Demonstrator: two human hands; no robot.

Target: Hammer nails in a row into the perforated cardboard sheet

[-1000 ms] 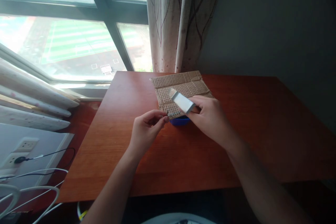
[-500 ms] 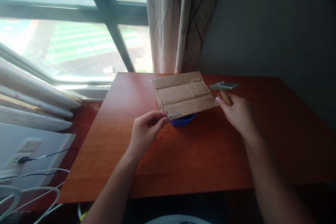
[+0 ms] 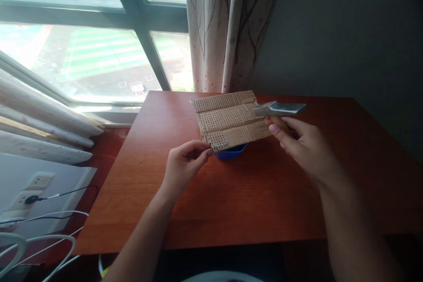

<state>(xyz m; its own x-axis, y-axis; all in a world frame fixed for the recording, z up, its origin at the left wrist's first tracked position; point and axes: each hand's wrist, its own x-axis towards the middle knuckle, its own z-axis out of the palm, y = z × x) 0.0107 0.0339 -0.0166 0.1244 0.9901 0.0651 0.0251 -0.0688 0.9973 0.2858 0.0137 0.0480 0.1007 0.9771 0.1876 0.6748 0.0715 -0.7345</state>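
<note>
A sheet of brown cardboard point(image 3: 228, 112), folded across and punched with rows of small holes, rests tilted on a blue bowl point(image 3: 229, 153). Small silvery pieces that look like nails point(image 3: 220, 144) sit in a row by its near left corner. At that corner my left hand point(image 3: 187, 158) is closed in a pinch; what lies between thumb and finger is too small to make out. My right hand point(image 3: 297, 141) grips the wooden handle of a hammer point(image 3: 286, 108), whose metal head is raised over the right part of the cardboard.
The wooden table point(image 3: 231, 211) stands against a window point(image 3: 99, 53) and a patterned curtain point(image 3: 214, 31). To the left are wall sockets point(image 3: 29, 191) with a plug, and white cables point(image 3: 49, 238) hang near the table's left edge.
My right hand has brought the hammer left, so its head now overlaps the cardboard's right side. The left hand and cardboard hold nearly the same place.
</note>
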